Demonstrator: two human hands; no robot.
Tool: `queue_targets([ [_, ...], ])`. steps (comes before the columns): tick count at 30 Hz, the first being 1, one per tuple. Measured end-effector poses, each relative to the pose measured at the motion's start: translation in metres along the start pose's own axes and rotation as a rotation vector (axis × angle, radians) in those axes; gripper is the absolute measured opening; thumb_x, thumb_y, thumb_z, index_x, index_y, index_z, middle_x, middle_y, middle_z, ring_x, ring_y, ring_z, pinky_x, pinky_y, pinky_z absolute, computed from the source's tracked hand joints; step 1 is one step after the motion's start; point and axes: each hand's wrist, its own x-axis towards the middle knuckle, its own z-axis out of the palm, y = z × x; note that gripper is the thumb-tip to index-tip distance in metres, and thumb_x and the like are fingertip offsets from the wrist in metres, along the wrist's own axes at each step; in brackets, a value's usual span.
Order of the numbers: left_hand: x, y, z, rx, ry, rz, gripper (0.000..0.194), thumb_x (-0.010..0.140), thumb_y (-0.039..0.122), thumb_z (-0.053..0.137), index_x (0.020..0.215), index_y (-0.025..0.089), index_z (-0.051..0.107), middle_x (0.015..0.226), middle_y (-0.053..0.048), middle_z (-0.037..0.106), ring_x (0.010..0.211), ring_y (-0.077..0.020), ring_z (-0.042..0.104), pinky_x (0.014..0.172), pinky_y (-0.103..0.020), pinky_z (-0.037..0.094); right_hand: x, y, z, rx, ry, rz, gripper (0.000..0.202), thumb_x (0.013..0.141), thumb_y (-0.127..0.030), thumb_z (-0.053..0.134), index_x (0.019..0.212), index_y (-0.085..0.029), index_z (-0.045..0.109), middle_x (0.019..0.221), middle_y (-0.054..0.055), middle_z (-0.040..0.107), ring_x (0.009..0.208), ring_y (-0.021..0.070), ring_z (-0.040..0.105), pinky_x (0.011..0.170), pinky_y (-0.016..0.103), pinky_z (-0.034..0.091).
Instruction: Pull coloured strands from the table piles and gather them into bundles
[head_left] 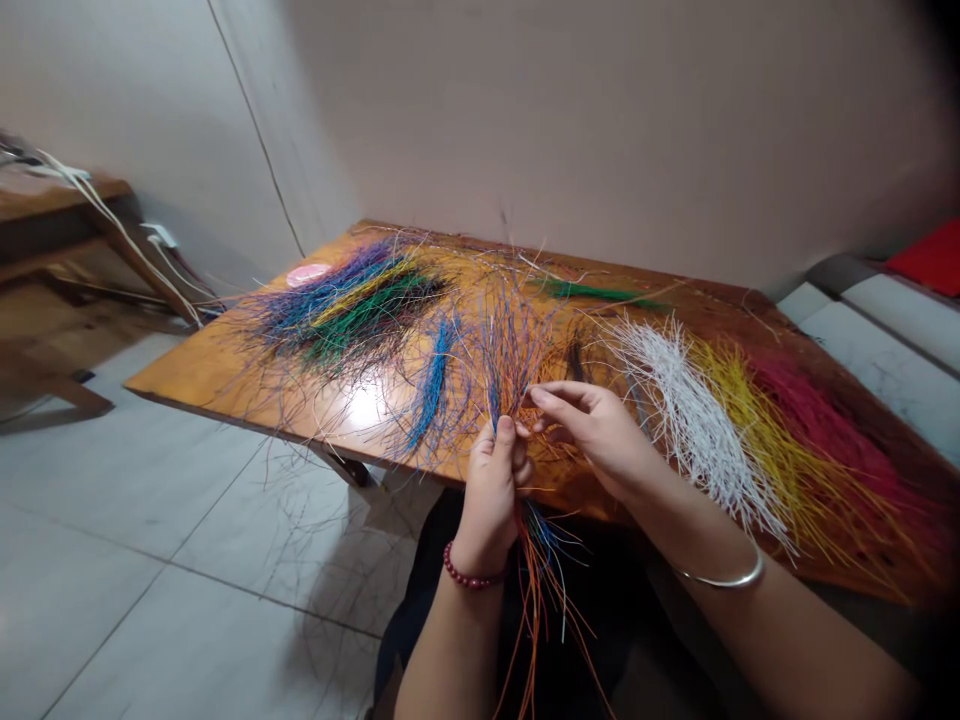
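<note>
My left hand [495,465] is closed in a fist around a bundle of thin coloured wires [506,345], at the front edge of the table. Blue, purple and orange strands fan out above the fist, and the tail ends hang below it over my lap. Against the right side of this bundle, my right hand [581,415] pinches with thumb and forefinger; whatever lies between the fingertips is too fine to make out. Just left of the held bundle, a small bunch of blue wires [431,390] lies on the table.
The wooden table [195,370] bears a pile of green wires [367,315] with blue and yellow ones at left. White wires [697,420], yellow wires [780,440] and pink wires [832,430] lie at right. A pink disc [308,274] rests near the far left edge.
</note>
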Motion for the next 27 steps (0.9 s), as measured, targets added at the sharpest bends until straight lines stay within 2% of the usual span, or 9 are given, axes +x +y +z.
queue_targets([
  [5,0.0008,-0.0010,-0.0013,0.019,-0.058,-0.010,0.040,0.077,0.053,0.063,0.075,0.017,0.048,0.051,0.011,0.016,0.039,-0.0022,0.011,0.037,-0.014,0.010,0.0027,0.0045,0.0023,-0.023,0.049,-0.068,0.029,0.061,-0.038,0.079,0.075,-0.016,0.068,0.070,0.002,0.065,0.056,0.0087,0.055,0.050,0.020,0.045],
  [16,0.0007,-0.0005,-0.0007,0.027,-0.064,-0.002,0.038,0.079,0.052,0.062,0.076,0.017,0.048,0.052,0.011,0.017,0.040,-0.0019,0.012,0.039,-0.015,0.012,-0.0009,0.0030,0.0030,-0.184,0.055,-0.188,0.024,0.063,-0.038,0.073,0.073,-0.017,0.069,0.073,0.007,0.069,0.064,0.0169,0.064,0.058,0.029,0.052],
  [22,0.0004,-0.0025,-0.0008,0.063,-0.074,0.011,0.038,0.080,0.053,0.060,0.077,0.017,0.048,0.051,0.011,0.018,0.040,-0.0022,0.012,0.039,-0.015,0.011,-0.0010,0.0073,0.0010,-0.264,0.084,-0.283,0.024,0.068,-0.039,0.070,0.071,-0.016,0.068,0.072,0.007,0.069,0.063,0.0164,0.063,0.058,0.027,0.052],
  [27,0.0001,-0.0025,0.0000,0.080,-0.063,0.018,0.039,0.078,0.053,0.061,0.075,0.016,0.049,0.051,0.011,0.019,0.041,-0.0021,0.013,0.040,-0.015,0.012,-0.0032,0.0086,-0.0005,-0.316,0.101,-0.304,0.022,0.071,-0.038,0.068,0.073,-0.016,0.068,0.072,0.007,0.068,0.061,0.0158,0.060,0.056,0.027,0.049],
])
